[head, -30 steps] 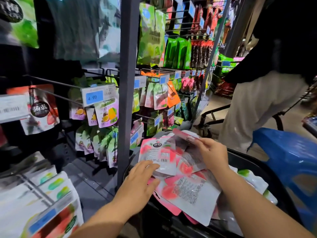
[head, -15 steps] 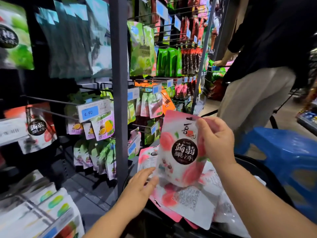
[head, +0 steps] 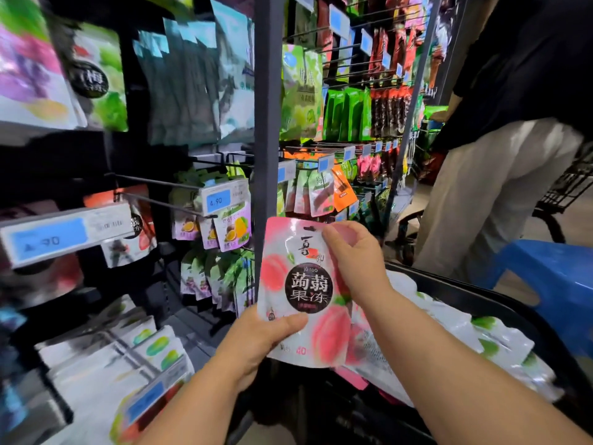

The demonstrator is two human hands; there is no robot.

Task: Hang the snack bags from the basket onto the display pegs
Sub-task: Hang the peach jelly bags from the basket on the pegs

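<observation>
A pink and white peach jelly snack bag [head: 298, 284] with a black round label is held upright in front of the rack's grey post. My right hand [head: 353, 255] pinches its top right corner. My left hand [head: 260, 338] grips its bottom left edge, thumb on the front. Below and to the right, the black basket [head: 500, 313] holds more snack bags [head: 449, 342], white with green and pink prints. A bare display peg [head: 163, 204] with a 4.90 price tag [head: 219, 200] juts out at the left, another peg above it.
Full pegs of green, red and yellow snack bags cover the rack on both sides of the grey post [head: 268, 107]. A person in a black top and light trousers [head: 500, 187] stands at the right by a cart. A blue stool [head: 552, 271] sits behind the basket.
My right hand lifted the peach bag out of the basket and turned its front toward me. My left hand left the bags in the basket and took hold of the bag's lower edge.
</observation>
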